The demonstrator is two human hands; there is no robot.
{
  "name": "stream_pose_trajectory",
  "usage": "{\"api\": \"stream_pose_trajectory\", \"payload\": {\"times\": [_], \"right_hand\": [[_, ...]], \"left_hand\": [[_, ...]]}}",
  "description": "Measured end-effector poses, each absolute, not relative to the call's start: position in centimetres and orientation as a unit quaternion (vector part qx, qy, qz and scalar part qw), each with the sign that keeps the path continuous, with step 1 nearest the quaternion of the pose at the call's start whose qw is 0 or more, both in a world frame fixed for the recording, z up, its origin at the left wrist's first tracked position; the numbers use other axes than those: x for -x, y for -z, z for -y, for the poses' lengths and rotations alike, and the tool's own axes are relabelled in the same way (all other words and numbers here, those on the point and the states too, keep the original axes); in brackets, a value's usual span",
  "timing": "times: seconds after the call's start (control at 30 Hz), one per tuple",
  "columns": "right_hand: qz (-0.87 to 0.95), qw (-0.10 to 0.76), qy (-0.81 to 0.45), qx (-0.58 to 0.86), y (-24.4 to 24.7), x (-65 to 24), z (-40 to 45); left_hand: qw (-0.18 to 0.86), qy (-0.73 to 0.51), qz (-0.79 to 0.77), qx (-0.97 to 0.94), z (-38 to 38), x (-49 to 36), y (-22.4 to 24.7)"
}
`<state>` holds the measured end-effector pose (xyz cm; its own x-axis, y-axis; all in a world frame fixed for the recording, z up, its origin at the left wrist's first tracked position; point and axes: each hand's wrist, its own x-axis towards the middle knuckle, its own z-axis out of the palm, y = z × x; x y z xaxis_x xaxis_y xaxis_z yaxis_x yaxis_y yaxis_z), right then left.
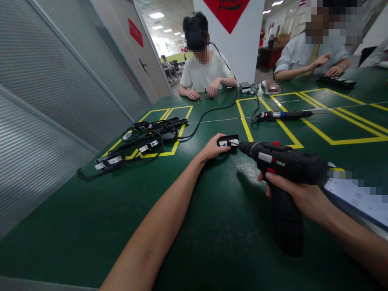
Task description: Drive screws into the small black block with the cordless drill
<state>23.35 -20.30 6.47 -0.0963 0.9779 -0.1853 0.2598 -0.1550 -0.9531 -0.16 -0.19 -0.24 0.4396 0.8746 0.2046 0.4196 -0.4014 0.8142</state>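
My right hand [291, 188] is wrapped round the handle of a black cordless drill [291, 161], which points left. The drill's tip meets the right end of a small black device [228, 142] with a white label and a blue mark. My left hand [213, 147] grips the left side of that device and holds it on the green table [212, 210]. Whether the bit touches a screw is too small to tell.
Black devices with cables [148, 141] lie at the left on yellow tape outlines. A long black tool [285, 115] lies beyond the drill. Papers [357, 194] are at the right edge. Two people [201, 70] sit across the table, their hands on or above it.
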Motion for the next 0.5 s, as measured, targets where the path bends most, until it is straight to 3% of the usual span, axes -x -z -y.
{"api": "stream_pose_trajectory", "payload": {"times": [0.5], "right_hand": [[0.536,0.371,-0.513,0.558,-7.06,-22.81,20.73]], "left_hand": [[0.353,-0.321,-0.427,-0.768,0.21,0.18,0.16]]}}
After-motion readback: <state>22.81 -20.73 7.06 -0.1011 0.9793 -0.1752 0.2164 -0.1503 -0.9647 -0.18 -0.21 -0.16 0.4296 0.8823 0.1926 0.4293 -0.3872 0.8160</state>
